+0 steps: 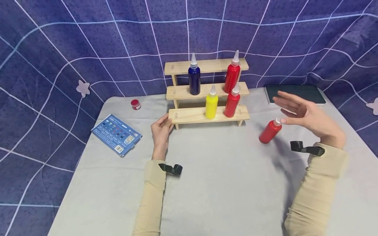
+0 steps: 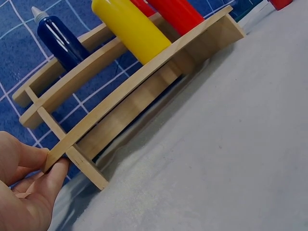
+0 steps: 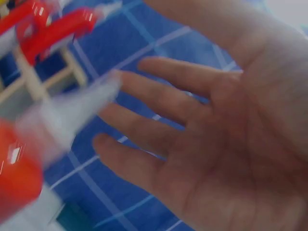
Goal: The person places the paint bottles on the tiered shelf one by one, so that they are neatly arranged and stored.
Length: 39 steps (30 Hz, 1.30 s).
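My left hand (image 1: 161, 129) pinches the left end of the lowest step of a three-tier wooden rack (image 1: 189, 114) between thumb and fingers. In the left wrist view, that hand (image 2: 29, 187) grips the step's corner. A dark blue squeeze bottle (image 1: 194, 80) and a red one (image 1: 232, 76) stand on the middle step. On the lowest step are a yellow bottle (image 1: 211, 105) and another red bottle (image 1: 232, 105). Fingers spread, my right hand (image 1: 310, 114) is beside a red bottle (image 1: 269, 131) on the table. Its palm holds nothing in the right wrist view, where the bottle's white nozzle (image 3: 72, 113) is blurred.
A blue printed box (image 1: 116, 134) lies on the left of the pale tablecloth (image 1: 212, 183), with a small red-lidded jar (image 1: 136, 104) behind it. At the back right lies a dark green flat book-like item (image 1: 295, 93). A blue grid-patterned curtain (image 1: 124, 39) hangs behind.
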### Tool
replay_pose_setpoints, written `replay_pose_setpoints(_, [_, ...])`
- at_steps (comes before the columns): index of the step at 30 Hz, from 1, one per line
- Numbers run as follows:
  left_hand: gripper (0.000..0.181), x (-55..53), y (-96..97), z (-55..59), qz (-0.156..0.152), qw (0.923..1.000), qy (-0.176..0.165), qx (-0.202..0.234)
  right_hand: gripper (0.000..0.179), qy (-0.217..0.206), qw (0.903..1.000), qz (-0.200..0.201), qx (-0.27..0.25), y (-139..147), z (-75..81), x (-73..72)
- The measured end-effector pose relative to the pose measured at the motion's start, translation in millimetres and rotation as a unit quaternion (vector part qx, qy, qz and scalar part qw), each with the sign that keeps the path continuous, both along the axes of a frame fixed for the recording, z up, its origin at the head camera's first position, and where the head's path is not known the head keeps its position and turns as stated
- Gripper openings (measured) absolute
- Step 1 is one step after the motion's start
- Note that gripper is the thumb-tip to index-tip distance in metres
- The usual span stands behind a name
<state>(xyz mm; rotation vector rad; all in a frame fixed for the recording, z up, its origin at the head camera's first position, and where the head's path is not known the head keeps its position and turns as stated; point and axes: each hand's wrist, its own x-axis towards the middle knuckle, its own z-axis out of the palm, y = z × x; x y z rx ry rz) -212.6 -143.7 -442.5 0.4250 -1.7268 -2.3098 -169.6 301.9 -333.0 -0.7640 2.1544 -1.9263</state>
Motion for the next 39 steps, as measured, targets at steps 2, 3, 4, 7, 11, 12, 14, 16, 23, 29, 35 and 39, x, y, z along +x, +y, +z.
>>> replay_pose_setpoints(2, [0.036, 0.5, -0.4, -0.4, 0.0, 1.0, -0.002, 0.0, 0.08, -0.013, 0.9996, 0.024, 0.012, 7.9, -12.1, -7.4])
replay_pose_setpoints(3, [0.036, 0.6, -0.7, -0.5, -0.001, 1.0, -0.003, -0.001, 0.08, -0.014, 0.9991, 0.032, 0.025, 10.9, -17.9, -11.1])
replay_pose_setpoints(4, [0.036, 0.9, -0.9, -0.4, -0.002, 1.0, -0.004, -0.002, 0.08, -0.014, 0.9983, 0.035, 0.044, 13.0, -22.9, -13.7])
replay_pose_setpoints(7, [0.037, 0.8, -1.4, -0.1, -0.004, 1.0, -0.007, -0.004, 0.08, -0.025, 0.9921, 0.041, 0.116, 16.5, -34.4, -18.7])
replay_pose_setpoints(11, [0.037, 0.1, -1.9, 0.9, 0.0, 0.9999, -0.009, -0.009, 0.075, -0.076, 0.982, 0.077, 0.155, 18.5, -47.4, -23.5])
replay_pose_setpoints(12, [0.037, 0.0, -1.8, 1.1, 0.001, 0.9999, -0.01, -0.009, 0.073, -0.089, 0.9804, 0.087, 0.153, 19.1, -50.8, -24.8])
replay_pose_setpoints(14, [0.037, -0.4, -1.8, 1.3, 0.003, 0.9999, -0.011, -0.009, 0.069, -0.111, 0.9781, 0.104, 0.142, 20.4, -57.4, -27.0])
replay_pose_setpoints(16, [0.037, -0.6, -1.7, 1.4, 0.001, 0.9999, -0.012, -0.008, 0.063, -0.118, 0.9775, 0.115, 0.132, 21.6, -63.4, -28.8])
replay_pose_setpoints(23, [0.037, -0.5, -1.4, 0.6, 0.0, 0.9999, -0.012, -0.01, 0.047, -0.127, 0.9796, 0.116, 0.104, 23.1, -75.8, -31.6])
replay_pose_setpoints(29, [0.037, 0.0, -2.4, 0.4, 0.003, 0.9999, -0.013, -0.009, 0.041, -0.111, 0.9866, 0.068, 0.098, 20.9, -74.6, -32.3])
replay_pose_setpoints(35, [0.037, 0.2, -2.5, 0.4, 0.0, 0.9998, -0.014, -0.014, 0.042, -0.069, 0.9891, 0.01, 0.129, 9.2, -63.0, -31.1])
replay_pose_setpoints(39, [0.037, 0.1, -2.0, 0.4, 0.0, 0.9997, -0.016, -0.019, 0.04, -0.06, 0.989, 0.005, 0.136, -9.4, -50.4, -32.9])
